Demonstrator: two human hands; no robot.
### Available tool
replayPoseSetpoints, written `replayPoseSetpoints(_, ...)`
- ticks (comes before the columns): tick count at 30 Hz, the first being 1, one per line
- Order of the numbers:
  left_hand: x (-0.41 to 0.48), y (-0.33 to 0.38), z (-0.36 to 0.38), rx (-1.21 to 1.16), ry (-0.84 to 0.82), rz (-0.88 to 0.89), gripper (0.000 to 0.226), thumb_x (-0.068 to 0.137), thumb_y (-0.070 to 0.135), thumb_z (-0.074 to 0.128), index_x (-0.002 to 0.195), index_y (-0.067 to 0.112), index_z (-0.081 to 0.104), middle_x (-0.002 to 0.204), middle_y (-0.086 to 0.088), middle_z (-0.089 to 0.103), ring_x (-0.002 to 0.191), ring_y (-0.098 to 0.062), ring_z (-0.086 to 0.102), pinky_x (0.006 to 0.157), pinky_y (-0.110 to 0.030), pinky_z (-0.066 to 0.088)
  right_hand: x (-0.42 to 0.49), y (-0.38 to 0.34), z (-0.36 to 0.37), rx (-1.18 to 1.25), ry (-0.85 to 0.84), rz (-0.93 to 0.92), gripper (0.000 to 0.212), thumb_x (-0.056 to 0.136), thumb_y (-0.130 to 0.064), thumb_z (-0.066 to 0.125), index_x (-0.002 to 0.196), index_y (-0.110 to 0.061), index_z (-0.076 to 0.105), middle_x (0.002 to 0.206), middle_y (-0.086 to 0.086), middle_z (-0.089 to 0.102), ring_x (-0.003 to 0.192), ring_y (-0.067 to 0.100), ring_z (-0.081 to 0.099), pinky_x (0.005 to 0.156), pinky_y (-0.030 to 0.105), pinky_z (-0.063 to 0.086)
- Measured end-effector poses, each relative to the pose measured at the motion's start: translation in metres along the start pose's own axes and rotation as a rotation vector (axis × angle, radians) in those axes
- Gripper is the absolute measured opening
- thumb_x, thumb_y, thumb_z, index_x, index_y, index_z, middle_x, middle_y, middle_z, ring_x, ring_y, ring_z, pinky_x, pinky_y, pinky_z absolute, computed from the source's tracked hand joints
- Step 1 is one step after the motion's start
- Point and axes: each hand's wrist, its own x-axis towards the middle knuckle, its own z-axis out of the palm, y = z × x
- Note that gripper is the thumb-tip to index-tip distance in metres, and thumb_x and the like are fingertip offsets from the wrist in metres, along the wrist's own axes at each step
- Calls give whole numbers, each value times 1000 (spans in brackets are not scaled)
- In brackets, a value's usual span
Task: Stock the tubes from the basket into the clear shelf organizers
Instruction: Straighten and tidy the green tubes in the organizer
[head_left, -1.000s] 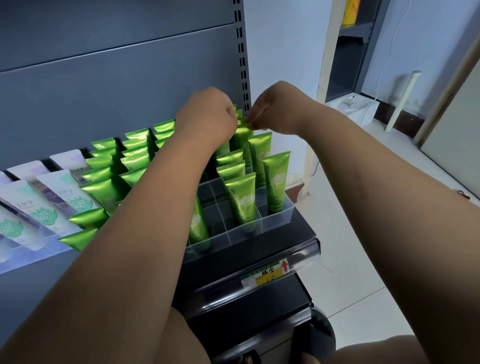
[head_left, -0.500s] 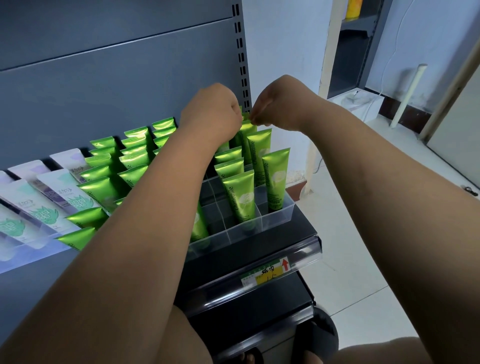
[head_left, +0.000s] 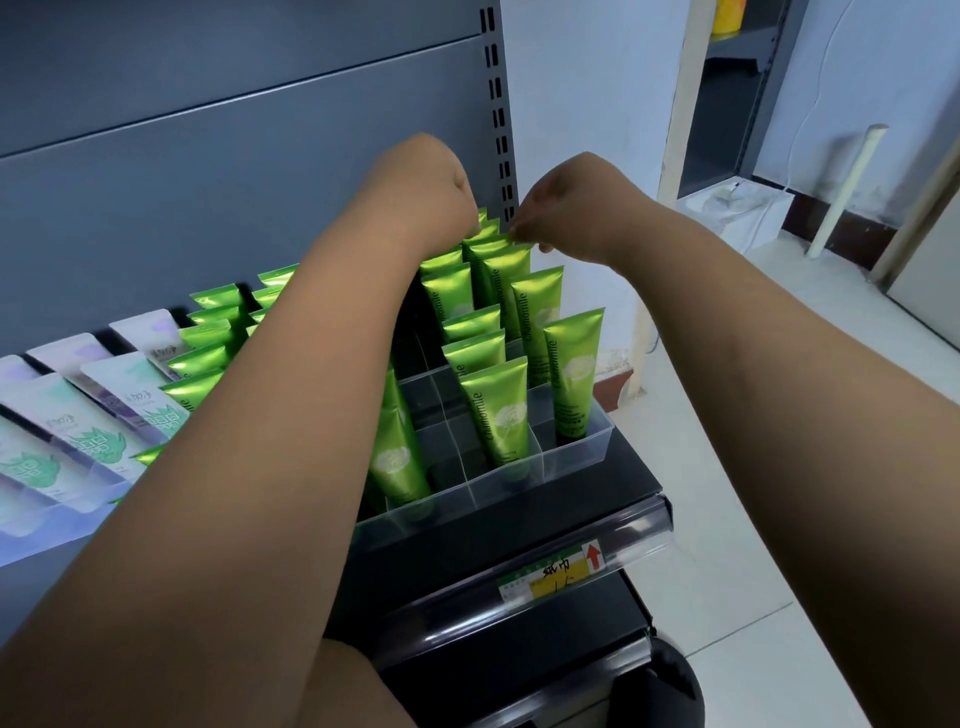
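We see metallic green tubes (head_left: 493, 405) with a white flower (black lettering) and a yellow price label (head_left: 556, 577) with a red arrow.

Corner of a shop aisle, evenly lit.
A grey metal back panel (head_left: 208, 156) with a slotted upright (head_left: 496, 104) met a white wall (head_left: 582, 104). Pale floor tiles (head_left: 727, 519) ran right to a dark skirting (head_left: 857, 234), where a white pipe (head_left: 844, 192) leaned beside a dark shelving unit (head_left: 737, 93) behind a cream post (head_left: 680, 93).
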Motion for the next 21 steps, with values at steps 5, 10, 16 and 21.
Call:
replayPoseSetpoints(5, 12, 6, 9, 73, -32, 23, 10, 80, 13, 80, 90, 12, 78, 97, -8, 74, 94, -29, 69, 88, -44, 59, 9, 3, 4, 55, -8, 30, 14, 80, -21, 74, 88, -12, 80, 85, 11, 77, 83, 27, 74, 85, 46, 61)
replayPoseSetpoints(10, 15, 4, 16, 109, -83, -4, 15, 76, 13, 85, 89, 15, 79, 96, -7, 74, 92, -29, 69, 87, -45, 59, 11, 3, 4, 45, -33, 55, 13, 81, -18, 75, 90, -10, 80, 87, 12, 77, 83, 27, 76, 86, 46, 61)
replayPoseSetpoints(16, 13, 1, 17, 96, -39, -12, 13, 79, 8, 76, 89, 14, 79, 97, -8, 75, 92, -28, 70, 86, -44, 60, 7, 1, 4, 48, -16, 29, 10, 84, -23, 77, 91, -17, 81, 87, 8, 77, 82, 23, 75, 85, 42, 61)
replayPoseSetpoints(21, 9, 6, 15, 80, -44, 1, 17, 81, 12, 81, 96, 18, 80, 100, -4, 74, 98, -27, 68, 91, -43, 58, 4, 1, 0, 55, 6, 10, 10, 87, -22, 74, 91, -16, 81, 86, 7, 77, 84, 25, 75, 82, 39, 61)
